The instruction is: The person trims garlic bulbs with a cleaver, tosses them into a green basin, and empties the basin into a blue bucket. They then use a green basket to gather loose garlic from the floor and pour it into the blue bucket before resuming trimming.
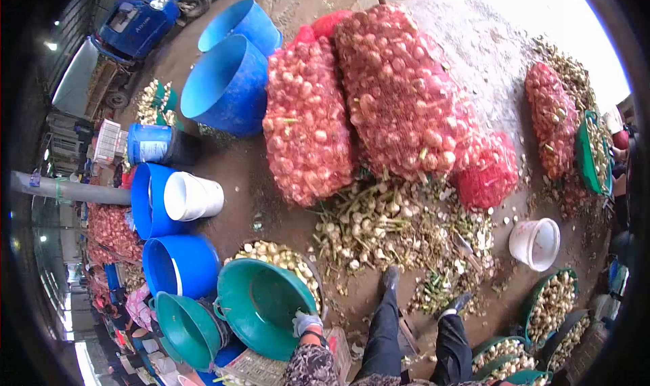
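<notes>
Patterned sleeve [311, 366] at 6 o'clock leads to the gloved left hand [306, 324], its fingers closed over the rim of a green tub [261, 298] at 7 o'clock. The tub tilts open, bare inside. Trimmed bulbs [362, 230] and cut stalks [433, 288] litter the floor [254, 213] near the centre, below red mesh sacks [406, 95] at 12 to 1 o'clock.

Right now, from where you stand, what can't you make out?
All in the head view:
- Right hand: out of frame.
- Left hand at the green tub: too small to tell how its fingers close.
- Ground under the loose bulbs: hidden by them.
- Lettering on the blue truck: too small to read.
- Person at the right: cut off by the dark lens edge.
</notes>
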The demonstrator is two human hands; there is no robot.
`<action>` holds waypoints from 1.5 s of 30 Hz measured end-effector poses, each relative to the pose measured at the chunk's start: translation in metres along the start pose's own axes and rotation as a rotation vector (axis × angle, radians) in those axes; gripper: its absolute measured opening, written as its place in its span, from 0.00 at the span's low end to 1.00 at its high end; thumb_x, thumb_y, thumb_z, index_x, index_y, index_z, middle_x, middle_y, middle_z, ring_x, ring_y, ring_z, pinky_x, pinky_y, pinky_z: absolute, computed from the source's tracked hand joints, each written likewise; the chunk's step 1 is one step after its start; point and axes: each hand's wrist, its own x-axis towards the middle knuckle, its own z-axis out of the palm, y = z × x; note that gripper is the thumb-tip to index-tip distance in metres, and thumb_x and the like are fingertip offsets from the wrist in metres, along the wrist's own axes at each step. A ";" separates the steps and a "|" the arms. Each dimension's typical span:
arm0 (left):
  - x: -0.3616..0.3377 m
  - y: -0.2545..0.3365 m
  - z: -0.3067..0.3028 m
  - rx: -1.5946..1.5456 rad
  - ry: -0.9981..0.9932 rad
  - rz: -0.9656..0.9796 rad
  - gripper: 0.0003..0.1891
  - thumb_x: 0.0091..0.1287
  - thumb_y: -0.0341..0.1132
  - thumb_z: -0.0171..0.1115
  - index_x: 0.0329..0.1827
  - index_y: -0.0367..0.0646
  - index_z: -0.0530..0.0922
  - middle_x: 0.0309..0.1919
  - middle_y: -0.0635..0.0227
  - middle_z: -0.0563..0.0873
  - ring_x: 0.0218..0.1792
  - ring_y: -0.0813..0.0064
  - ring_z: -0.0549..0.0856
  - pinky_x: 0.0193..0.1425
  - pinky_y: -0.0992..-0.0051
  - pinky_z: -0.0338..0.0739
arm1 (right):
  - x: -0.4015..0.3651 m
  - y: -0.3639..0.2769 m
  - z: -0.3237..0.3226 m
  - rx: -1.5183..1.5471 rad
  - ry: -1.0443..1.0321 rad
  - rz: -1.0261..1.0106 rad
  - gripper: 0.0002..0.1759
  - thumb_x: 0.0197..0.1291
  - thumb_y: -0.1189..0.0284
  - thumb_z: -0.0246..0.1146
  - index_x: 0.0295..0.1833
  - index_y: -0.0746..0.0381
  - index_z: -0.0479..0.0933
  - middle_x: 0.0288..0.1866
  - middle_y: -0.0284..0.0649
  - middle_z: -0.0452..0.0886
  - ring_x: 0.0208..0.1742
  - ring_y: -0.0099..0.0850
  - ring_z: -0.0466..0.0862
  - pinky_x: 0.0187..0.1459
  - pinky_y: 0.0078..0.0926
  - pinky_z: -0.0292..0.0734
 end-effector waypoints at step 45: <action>0.015 0.420 0.238 0.588 0.715 1.237 0.28 0.60 0.44 0.62 0.65 0.53 0.75 0.65 0.64 0.75 0.68 0.61 0.69 0.74 0.49 0.55 | 0.321 0.204 -0.225 -0.073 1.128 0.252 0.28 0.51 0.63 0.68 0.58 0.60 0.71 0.48 0.54 0.78 0.51 0.52 0.78 0.54 0.46 0.74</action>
